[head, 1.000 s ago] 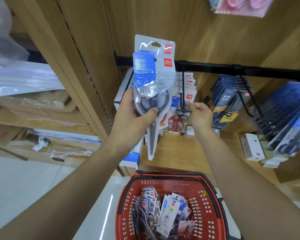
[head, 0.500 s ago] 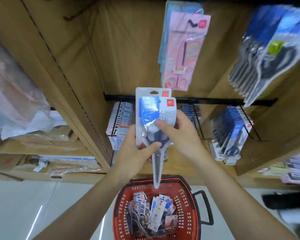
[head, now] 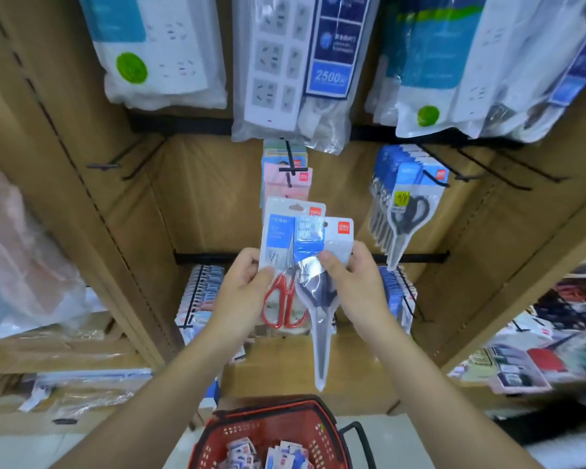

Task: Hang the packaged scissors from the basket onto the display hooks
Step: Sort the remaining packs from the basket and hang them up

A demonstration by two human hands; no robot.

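1. The left hand (head: 244, 292) grips a red-handled scissors pack (head: 278, 238), thumb across its front, fingers curled behind
2. The right hand (head: 359, 289) pinches a dark-handled scissors pack (head: 318, 299) at 3 o'clock of the red one, overlapping its edge, long tip pointing to 6 o'clock
3. Both packs are held up before the wooden display, above the red basket (head: 285, 428) at 6 o'clock, which holds more packs (head: 285, 456)
4. Hung scissors packs (head: 406, 204) sit at 2 o'clock; black display hooks (head: 105, 165) at 10 o'clock

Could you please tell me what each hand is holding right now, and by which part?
The left hand pinches the red scissors pack by its left edge; the right hand pinches the dark scissors pack just above the handles.
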